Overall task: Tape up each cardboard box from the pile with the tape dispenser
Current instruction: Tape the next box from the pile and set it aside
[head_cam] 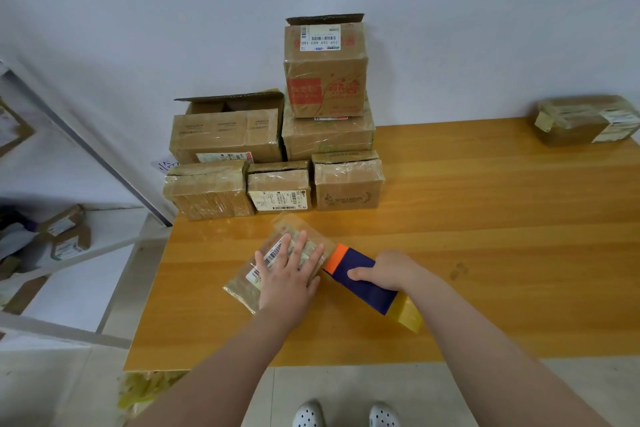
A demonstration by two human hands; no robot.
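A small flat cardboard box (pixel 246 282) with barcode labels lies on the wooden table (pixel 485 253) near its front left. My left hand (pixel 289 274) presses flat on its top, fingers spread. My right hand (pixel 388 274) grips a tape dispenser (pixel 349 270), dark blue with an orange front end and a yellowish tape roll (pixel 405 314) at its rear. The orange end touches the box's right edge. Behind stands a pile of cardboard boxes (pixel 277 156), several wrapped in clear tape, two with raised flaps.
One taped box (pixel 585 120) sits apart at the table's far right corner. A white metal shelf (pixel 69 253) with small parcels stands left of the table. A white wall is behind the pile. My shoes (pixel 346 414) show below the table's front edge.
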